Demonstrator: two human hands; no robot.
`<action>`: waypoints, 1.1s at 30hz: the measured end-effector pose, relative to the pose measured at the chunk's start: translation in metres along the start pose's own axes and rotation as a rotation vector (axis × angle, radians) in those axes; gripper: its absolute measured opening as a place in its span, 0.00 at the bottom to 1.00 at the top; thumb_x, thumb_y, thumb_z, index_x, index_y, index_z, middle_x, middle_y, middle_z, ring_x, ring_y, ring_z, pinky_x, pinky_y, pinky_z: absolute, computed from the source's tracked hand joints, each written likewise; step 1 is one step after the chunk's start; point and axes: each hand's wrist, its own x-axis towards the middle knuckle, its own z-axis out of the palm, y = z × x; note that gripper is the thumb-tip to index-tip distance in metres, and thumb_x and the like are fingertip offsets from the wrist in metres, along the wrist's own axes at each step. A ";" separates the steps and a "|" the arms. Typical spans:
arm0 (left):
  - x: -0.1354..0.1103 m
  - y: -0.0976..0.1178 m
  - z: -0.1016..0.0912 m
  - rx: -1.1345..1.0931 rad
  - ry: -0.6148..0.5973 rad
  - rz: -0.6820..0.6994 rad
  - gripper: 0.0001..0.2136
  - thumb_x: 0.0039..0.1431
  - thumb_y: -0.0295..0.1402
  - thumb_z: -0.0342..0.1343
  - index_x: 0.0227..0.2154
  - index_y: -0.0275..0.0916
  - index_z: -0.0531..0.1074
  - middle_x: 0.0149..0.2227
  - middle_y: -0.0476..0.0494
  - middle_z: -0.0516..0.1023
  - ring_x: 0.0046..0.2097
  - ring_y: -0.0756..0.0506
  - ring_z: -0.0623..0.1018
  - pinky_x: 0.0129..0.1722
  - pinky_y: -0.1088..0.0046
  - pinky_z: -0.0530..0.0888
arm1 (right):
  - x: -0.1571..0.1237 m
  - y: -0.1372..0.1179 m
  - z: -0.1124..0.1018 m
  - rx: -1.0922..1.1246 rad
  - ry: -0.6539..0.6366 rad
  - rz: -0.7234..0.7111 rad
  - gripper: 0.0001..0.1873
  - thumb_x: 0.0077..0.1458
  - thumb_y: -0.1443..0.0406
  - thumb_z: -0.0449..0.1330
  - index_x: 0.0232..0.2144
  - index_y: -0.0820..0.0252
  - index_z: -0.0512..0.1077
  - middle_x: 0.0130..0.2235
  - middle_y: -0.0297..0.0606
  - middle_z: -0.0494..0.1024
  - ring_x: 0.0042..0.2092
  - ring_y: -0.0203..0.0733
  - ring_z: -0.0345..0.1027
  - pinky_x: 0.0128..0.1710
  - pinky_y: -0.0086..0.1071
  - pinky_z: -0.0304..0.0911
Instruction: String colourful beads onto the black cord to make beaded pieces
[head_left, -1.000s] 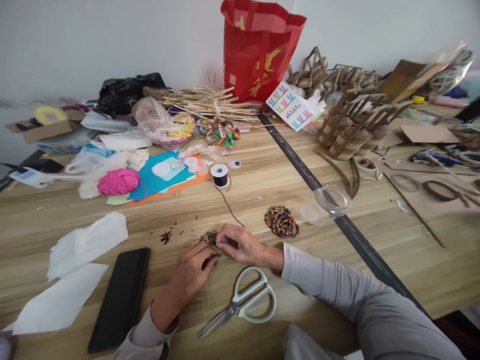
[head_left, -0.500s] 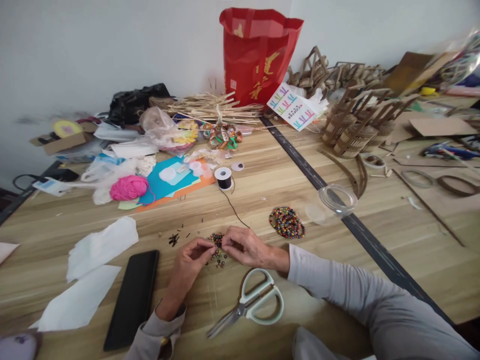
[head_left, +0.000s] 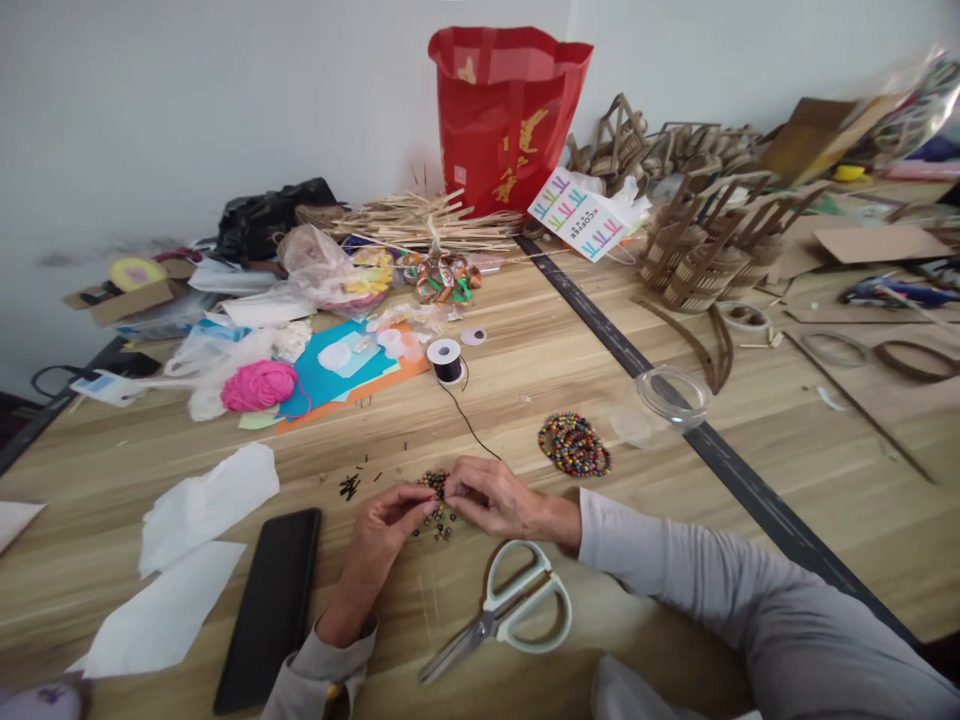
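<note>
My left hand [head_left: 390, 520] is closed in a pinch, thumb against fingertips, over a small pile of mixed-colour beads [head_left: 437, 530]. What it pinches is too small to make out. Facing it almost tip to tip, my right hand [head_left: 491, 497] pinches as well. A thin black cord [head_left: 466, 422] runs from its spool [head_left: 446, 361] to my right hand and disappears behind it; the pinched end is hidden. Scissors [head_left: 504, 610] with pale green handles lie just below my hands. Strung beads [head_left: 574, 445] form a coiled heap to the right.
Short black bits [head_left: 349, 486] lie left of the beads. A black phone-like slab [head_left: 268, 610] and torn white paper [head_left: 210, 508] are further left. Pink yarn [head_left: 259, 386], a red bag [head_left: 510, 120], small woven baskets [head_left: 705, 270] and a clear tubing coil [head_left: 673, 397] stand beyond.
The view has shifted slightly. Both hands keep their pinches close together over the beads, with only tiny finger movement.
</note>
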 end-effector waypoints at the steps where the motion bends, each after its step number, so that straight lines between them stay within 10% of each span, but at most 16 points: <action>1: 0.000 0.000 0.000 -0.002 -0.003 0.013 0.04 0.42 0.29 0.64 0.25 0.39 0.79 0.28 0.47 0.82 0.32 0.47 0.78 0.34 0.74 0.74 | 0.000 0.000 0.000 0.003 0.006 -0.003 0.05 0.60 0.69 0.52 0.31 0.62 0.66 0.28 0.37 0.69 0.30 0.36 0.62 0.31 0.27 0.60; 33: -0.001 0.003 0.003 0.015 -0.064 0.070 0.03 0.43 0.29 0.64 0.25 0.38 0.79 0.28 0.45 0.81 0.32 0.46 0.78 0.34 0.73 0.74 | -0.003 0.003 0.002 -0.028 -0.046 0.006 0.06 0.61 0.68 0.51 0.32 0.61 0.65 0.29 0.37 0.70 0.32 0.37 0.64 0.33 0.28 0.61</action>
